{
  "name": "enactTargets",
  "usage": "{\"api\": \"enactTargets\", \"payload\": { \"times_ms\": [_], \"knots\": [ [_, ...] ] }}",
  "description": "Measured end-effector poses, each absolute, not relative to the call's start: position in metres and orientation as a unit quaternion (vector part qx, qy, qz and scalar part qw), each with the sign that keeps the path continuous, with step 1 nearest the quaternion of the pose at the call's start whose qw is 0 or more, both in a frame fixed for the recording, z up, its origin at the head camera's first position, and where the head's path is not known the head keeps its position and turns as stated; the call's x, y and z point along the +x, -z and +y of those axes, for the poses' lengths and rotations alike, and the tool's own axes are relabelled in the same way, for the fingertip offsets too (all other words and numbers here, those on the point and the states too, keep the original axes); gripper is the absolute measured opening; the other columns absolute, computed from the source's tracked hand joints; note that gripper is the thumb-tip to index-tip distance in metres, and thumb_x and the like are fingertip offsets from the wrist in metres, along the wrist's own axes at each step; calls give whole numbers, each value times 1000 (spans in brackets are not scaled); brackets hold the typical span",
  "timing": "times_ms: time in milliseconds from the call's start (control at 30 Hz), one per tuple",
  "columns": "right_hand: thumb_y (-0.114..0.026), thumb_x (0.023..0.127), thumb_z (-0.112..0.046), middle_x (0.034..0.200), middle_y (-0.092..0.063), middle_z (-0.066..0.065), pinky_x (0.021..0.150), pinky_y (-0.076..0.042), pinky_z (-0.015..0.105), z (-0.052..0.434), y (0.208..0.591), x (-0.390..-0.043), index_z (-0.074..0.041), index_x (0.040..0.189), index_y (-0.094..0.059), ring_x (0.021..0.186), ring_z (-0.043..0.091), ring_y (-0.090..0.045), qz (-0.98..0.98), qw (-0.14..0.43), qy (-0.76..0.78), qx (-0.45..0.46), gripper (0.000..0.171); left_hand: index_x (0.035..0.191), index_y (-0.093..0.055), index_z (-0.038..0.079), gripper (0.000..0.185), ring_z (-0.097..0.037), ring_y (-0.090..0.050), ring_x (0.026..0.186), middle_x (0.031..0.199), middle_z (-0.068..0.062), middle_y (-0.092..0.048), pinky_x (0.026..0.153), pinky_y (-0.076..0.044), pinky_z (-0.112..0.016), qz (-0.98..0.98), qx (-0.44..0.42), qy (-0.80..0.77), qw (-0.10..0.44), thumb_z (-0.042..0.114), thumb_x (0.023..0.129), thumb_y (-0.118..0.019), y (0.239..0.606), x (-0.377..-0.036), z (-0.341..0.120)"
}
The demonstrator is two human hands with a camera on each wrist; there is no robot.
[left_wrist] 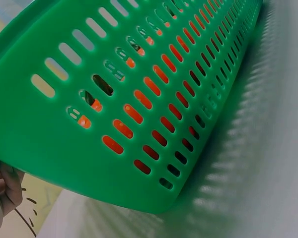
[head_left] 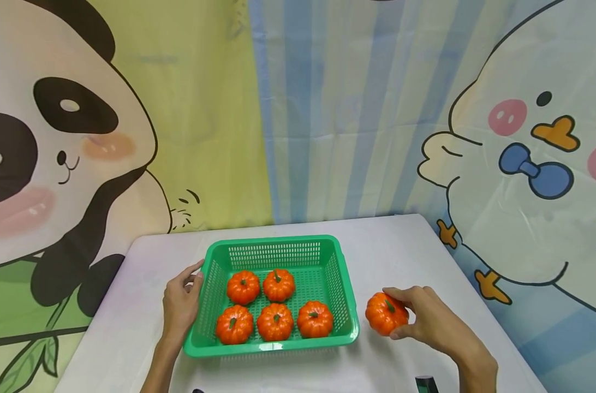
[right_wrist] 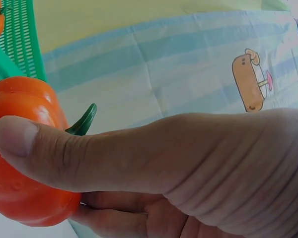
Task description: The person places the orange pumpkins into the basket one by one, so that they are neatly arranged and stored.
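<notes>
A green plastic basket (head_left: 278, 346) with slotted walls stands on the white table, with several glossy orange mini pumpkins (head_left: 275, 322) inside: two in the back row, three in front. At its left rim, my left hand (head_left: 180, 303) holds the edge with thumb and bent fingers; in the left wrist view, the curled fingers (left_wrist: 9, 186) show at the basket's corner. My right hand (head_left: 433, 322) grips another orange pumpkin (head_left: 383, 314) just right of the basket. The right wrist view shows the thumb (right_wrist: 20, 139) pressed across this pumpkin beside its green stem (right_wrist: 83, 121).
White table surface (head_left: 391, 245) extends around the basket. Behind it hangs a printed curtain (head_left: 327, 109) with a panda at left and a white bird at right. A small black and green object (head_left: 427, 384) shows at the bottom edge near my right wrist.
</notes>
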State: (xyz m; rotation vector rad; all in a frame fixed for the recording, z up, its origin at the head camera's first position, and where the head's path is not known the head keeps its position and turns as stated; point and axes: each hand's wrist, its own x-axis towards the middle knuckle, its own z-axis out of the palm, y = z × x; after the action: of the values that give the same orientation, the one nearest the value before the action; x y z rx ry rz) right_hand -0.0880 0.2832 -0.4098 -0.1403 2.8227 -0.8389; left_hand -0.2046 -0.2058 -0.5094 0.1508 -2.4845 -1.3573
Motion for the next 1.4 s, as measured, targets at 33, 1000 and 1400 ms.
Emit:
{"api": "enactTargets", "payload": {
  "times_ms": [33, 1000, 1400],
  "knots": [
    [-105, 67, -18, 122, -81, 1, 99, -62, 53, 283, 408, -88, -2, 141, -73, 110, 22, -72, 953, 93, 283, -56, 82, 147, -71, 12, 37, -5, -66, 60, 109, -26, -80, 54, -48, -26, -866, 52, 474, 153, 17, 112, -59, 509, -205, -205],
    [-103, 74, -22, 123, -81, -6, 95, -58, 44, 254, 377, -104, -9, 144, -72, 106, 15, -64, 959, 40, 249, -127, 78, 147, -70, 11, 37, -3, -66, 58, 109, -27, -79, 51, -47, -27, -859, 35, 487, 154, 18, 112, -60, 508, -204, -201],
    [-100, 78, -15, 124, -81, -6, 97, -57, 46, 230, 381, -120, -9, 144, -72, 107, 14, -64, 948, 9, 253, -192, 72, 148, -69, 10, 38, -6, -66, 58, 106, -26, -79, 52, -47, -27, -864, 43, 479, 153, 17, 112, -59, 506, -204, -206]
  ]
}}
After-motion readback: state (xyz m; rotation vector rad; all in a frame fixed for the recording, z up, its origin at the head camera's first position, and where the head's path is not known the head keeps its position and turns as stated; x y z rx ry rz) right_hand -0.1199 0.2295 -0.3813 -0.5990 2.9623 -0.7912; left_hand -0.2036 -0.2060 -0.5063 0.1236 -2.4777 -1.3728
